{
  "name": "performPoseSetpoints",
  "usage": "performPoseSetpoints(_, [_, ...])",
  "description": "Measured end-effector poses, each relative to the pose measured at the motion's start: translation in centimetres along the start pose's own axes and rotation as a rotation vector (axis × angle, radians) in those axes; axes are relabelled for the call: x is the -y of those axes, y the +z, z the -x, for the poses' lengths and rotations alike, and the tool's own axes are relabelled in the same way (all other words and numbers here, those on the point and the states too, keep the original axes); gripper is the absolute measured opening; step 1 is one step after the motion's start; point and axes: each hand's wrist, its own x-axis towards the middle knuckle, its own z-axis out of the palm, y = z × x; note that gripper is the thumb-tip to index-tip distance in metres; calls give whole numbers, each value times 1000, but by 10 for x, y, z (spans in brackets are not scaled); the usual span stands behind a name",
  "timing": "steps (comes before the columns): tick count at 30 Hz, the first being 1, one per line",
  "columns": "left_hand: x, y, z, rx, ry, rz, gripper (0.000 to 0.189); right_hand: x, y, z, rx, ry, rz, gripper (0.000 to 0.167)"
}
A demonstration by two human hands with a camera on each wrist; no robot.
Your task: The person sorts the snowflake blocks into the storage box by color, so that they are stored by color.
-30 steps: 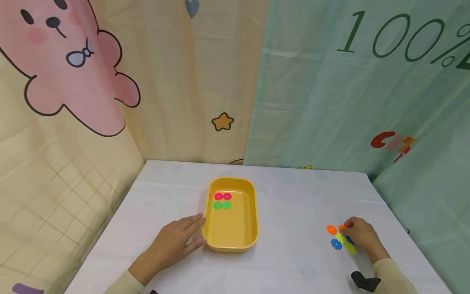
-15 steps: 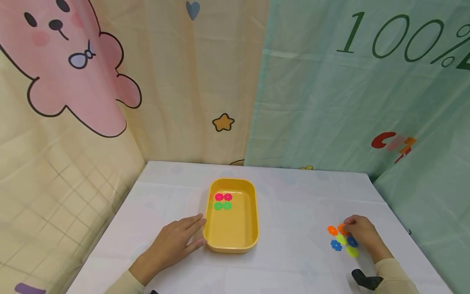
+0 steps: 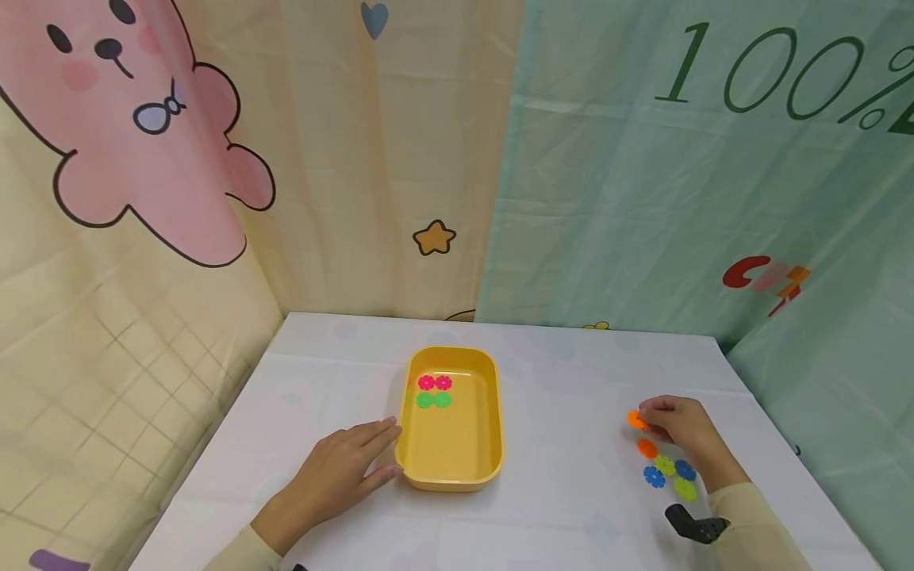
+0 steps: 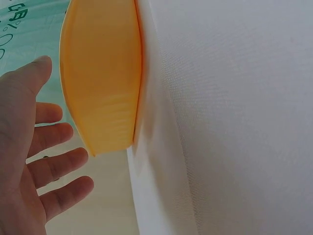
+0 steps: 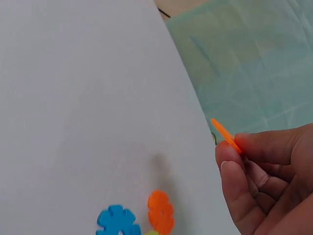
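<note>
Between thumb and fingers my right hand (image 3: 681,428) pinches an orange flower-shaped disc (image 5: 226,134), lifted off the table. Beneath it lie another orange disc (image 3: 647,449), two blue discs (image 3: 654,477) and two yellow-green ones (image 3: 685,489). My left hand (image 3: 343,473) has its fingers extended at the left side of a yellow tray (image 3: 448,485); in the left wrist view, the fingers (image 4: 68,196) are spread beside the tray wall. Inside the tray, two pink discs (image 3: 435,383) sit in a row above two green discs (image 3: 434,400).
A white cloth covers the table (image 3: 557,460). Printed curtains (image 3: 607,198) hang behind and along both sides. A black strap or device (image 3: 696,525) is on the right wrist.
My right hand has picked up one orange disc from the group and moved it up, away from me, and slightly left. The left hand and tray hold their places.
</note>
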Motion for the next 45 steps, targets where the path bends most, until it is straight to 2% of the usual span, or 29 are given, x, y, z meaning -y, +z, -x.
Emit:
performPoseSetpoints(16, [-1, 1, 2, 8, 3, 1, 57, 60, 31, -6, 75, -50, -178, 36])
performPoseSetpoints(33, [1, 1, 1, -23, 18, -8, 58, 98, 57, -10, 130, -92, -303, 38])
performPoseSetpoints(45, [2, 1, 0, -12, 25, -14, 59, 137, 96, -13, 164, -130, -275, 29])
